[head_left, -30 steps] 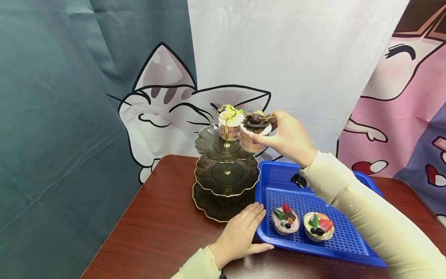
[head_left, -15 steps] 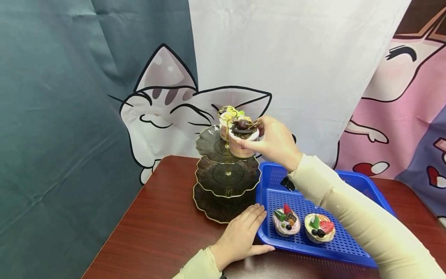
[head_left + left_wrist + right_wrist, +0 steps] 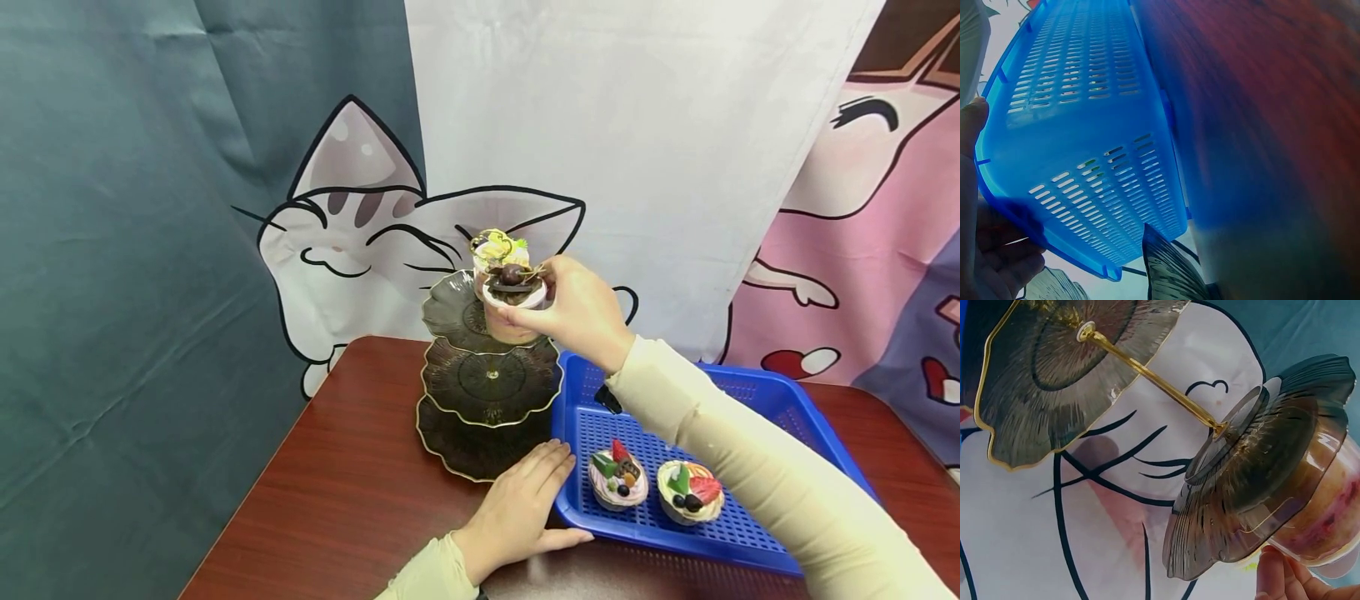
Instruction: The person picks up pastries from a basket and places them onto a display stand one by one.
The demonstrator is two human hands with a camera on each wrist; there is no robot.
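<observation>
My right hand (image 3: 581,308) holds a dessert cup (image 3: 506,321) by its sides, with chocolate pieces and a dark cherry on top. It is at the front of the top tier of a three-tier, gold-edged stand (image 3: 453,375). Behind it on that tier stands another dessert cup (image 3: 516,252), topped in yellow and partly hidden. In the right wrist view, fingers (image 3: 1272,575) touch the held cup (image 3: 1329,512), seen partly through the translucent tier. With fingers extended, my left hand (image 3: 517,508) rests on the near left corner of a blue basket (image 3: 637,429).
Two fruit-topped tarts, one pink-creamed (image 3: 617,483) and one pale-creamed (image 3: 690,496), sit in the basket. All stands on a reddish-brown wooden table (image 3: 330,475). Behind hangs a printed curtain (image 3: 652,125) with a cartoon cat. The basket's left side is close to the stand.
My right hand has carried the cherry-topped cup left and down, from beside the stand onto or just over its top tier. The left hand stays at the basket corner.
</observation>
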